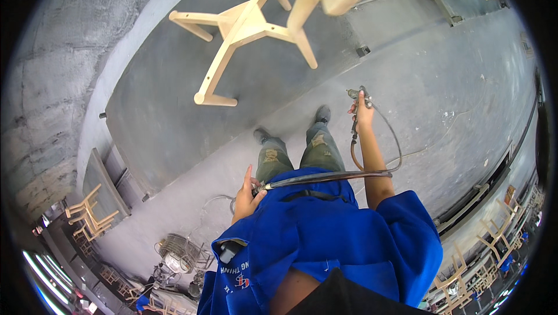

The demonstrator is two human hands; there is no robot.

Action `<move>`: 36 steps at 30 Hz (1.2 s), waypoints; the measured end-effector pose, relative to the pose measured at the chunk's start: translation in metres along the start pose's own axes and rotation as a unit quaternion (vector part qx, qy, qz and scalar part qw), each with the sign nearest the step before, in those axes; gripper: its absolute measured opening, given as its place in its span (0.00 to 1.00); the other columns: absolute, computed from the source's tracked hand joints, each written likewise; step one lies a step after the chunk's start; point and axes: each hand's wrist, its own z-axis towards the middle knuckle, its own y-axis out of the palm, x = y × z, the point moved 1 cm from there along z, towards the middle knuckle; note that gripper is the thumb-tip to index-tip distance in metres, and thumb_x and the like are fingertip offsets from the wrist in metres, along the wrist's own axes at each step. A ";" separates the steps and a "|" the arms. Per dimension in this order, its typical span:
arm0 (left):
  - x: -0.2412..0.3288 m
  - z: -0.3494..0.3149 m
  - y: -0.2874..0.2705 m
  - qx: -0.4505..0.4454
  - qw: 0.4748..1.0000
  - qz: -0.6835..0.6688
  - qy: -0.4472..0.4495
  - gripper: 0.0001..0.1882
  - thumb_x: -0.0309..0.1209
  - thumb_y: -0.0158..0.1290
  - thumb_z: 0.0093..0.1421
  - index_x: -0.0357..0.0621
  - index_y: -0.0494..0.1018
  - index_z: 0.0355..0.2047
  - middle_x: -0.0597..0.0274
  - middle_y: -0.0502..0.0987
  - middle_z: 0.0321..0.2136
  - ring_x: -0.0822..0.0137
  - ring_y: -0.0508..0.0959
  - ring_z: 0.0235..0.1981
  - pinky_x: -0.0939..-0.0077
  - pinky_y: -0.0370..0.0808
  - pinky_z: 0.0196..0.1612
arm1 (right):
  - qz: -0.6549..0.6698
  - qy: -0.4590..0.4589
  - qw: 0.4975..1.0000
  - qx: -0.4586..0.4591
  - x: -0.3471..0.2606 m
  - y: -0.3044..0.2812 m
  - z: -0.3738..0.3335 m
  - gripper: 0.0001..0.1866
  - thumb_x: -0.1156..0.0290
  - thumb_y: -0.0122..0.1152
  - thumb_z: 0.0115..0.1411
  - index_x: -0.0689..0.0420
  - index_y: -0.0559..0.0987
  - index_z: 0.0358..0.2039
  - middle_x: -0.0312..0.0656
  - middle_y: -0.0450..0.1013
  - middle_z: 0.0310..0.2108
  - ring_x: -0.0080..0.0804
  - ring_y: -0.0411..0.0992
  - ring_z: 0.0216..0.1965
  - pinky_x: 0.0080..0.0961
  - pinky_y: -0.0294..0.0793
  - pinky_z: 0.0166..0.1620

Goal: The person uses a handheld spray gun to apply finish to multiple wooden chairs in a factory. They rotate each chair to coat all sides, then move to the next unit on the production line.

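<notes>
My right hand (364, 116) is closed around a spray gun (352, 93), held out ahead of me on the right. A thin hose (397, 135) curves back from the gun toward my right forearm. Across my waist runs a thicker dark hose (319, 179), passing over that forearm. At its left end my left hand (246, 196) grips it near a metal fitting, the fingers partly extended. A pale wooden chair (244, 21) is up ahead, tilted with its legs splayed; its upper part is cut off by the frame edge. Neither hand touches the chair.
A grey panel (157, 106) extends beneath and behind the chair, beside a rough wall (52, 53). More wooden chairs stand at left (90, 213) and lower right (497, 233). Round metal equipment (176, 251) sits on the floor behind me, with a thin line trailing near it.
</notes>
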 end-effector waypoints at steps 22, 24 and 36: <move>-0.114 0.017 -0.121 -0.103 0.952 -0.240 0.158 0.54 0.26 0.70 0.45 0.50 0.58 0.72 0.67 0.71 0.31 0.70 0.73 0.33 0.75 0.73 0.44 | -0.422 -0.574 0.665 0.224 -0.165 0.100 -0.436 0.14 0.75 0.71 0.57 0.61 0.81 0.44 0.49 0.81 0.35 0.39 0.82 0.34 0.29 0.79 0.37; -0.105 0.022 -0.119 -0.117 0.954 -0.232 0.151 0.54 0.29 0.72 0.45 0.51 0.58 0.72 0.67 0.71 0.32 0.70 0.73 0.34 0.75 0.74 0.46 | -0.374 -0.581 0.672 0.267 -0.157 0.085 -0.445 0.15 0.74 0.71 0.57 0.62 0.80 0.45 0.49 0.81 0.35 0.36 0.82 0.33 0.29 0.78 0.37; -0.065 0.021 -0.118 -0.074 0.972 -0.191 0.114 0.41 0.28 0.74 0.44 0.50 0.73 0.62 0.69 0.72 0.30 0.74 0.73 0.33 0.79 0.73 0.41 | -0.035 -0.322 0.946 0.010 -0.068 0.137 -0.270 0.43 0.37 0.27 0.72 0.64 0.80 0.35 0.38 0.76 0.22 0.20 0.63 0.16 0.20 0.59 0.19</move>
